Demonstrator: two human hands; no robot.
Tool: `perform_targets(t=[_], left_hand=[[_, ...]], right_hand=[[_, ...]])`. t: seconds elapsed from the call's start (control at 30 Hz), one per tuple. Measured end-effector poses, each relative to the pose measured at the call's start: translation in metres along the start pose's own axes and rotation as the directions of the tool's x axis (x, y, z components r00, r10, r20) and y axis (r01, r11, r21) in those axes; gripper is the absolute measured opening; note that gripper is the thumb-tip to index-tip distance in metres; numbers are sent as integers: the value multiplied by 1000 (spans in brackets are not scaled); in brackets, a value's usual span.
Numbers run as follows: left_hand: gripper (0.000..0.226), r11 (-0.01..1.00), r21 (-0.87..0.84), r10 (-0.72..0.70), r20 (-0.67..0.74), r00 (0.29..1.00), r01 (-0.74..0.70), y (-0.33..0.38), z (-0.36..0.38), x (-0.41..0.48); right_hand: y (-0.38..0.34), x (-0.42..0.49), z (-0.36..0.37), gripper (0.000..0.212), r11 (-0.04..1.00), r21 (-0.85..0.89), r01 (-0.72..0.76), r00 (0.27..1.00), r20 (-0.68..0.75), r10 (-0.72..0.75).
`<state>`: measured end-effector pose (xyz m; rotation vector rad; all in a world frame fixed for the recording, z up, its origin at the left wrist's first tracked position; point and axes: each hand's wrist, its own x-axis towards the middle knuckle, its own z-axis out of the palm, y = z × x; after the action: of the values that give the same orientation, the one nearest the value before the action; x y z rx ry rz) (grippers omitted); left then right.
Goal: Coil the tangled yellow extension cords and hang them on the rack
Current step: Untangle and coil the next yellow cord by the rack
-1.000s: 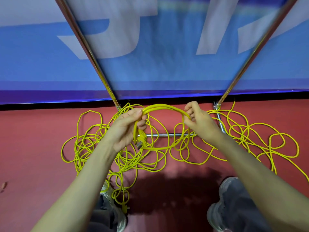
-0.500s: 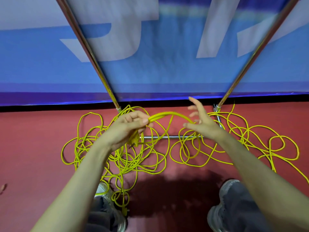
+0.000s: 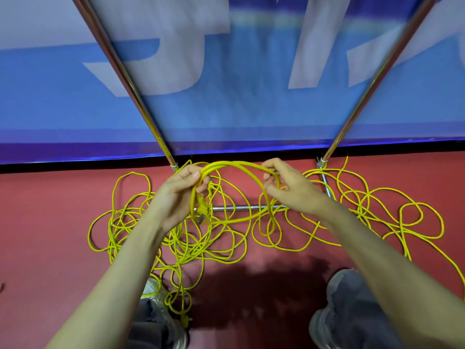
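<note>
Up between left hand (image 3: 176, 197) and right hand (image 3: 292, 190): coil (image 3: 236, 164). Beneath, on the floor (image 3: 50, 235), tangled cords (image 3: 176, 250) across the rack's base bar (image 3: 234, 208). Behind, two rack poles (image 3: 141, 109) before the banner (image 3: 226, 109). Nearest, shoes (image 3: 352, 311).

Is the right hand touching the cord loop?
Touching. The head view shows the right hand pinching the cord loop between thumb and fingers, while the left hand grips its other side.

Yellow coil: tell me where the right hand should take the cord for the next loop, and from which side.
Probably the slack strand hanging just below the right hand, taken from above. It leaves the coil there, clear of the floor, while the left hand grips the gathered loops.
</note>
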<state>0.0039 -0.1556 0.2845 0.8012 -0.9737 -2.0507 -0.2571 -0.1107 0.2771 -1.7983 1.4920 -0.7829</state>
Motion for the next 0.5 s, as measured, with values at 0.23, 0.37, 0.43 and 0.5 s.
perform_targets(t=[0.23, 0.37, 0.43, 0.5], left_hand=[[27, 999, 41, -12, -18, 1000, 12, 3, 1, 0], [18, 914, 357, -138, -176, 975, 194, 1, -9, 5], [29, 823, 491, -236, -162, 958, 286, -4, -6, 8], [29, 718, 654, -224, -110, 968, 240, -9, 9, 4]], right_hand=[[0, 4, 3, 10, 997, -12, -75, 997, 12, 75], [-6, 5, -16, 23, 946, 315, -79, 997, 42, 69], [-12, 5, -16, 22, 969, 243, -52, 994, 108, 26], [-18, 5, -11, 19, 991, 127, -42, 983, 181, 19]])
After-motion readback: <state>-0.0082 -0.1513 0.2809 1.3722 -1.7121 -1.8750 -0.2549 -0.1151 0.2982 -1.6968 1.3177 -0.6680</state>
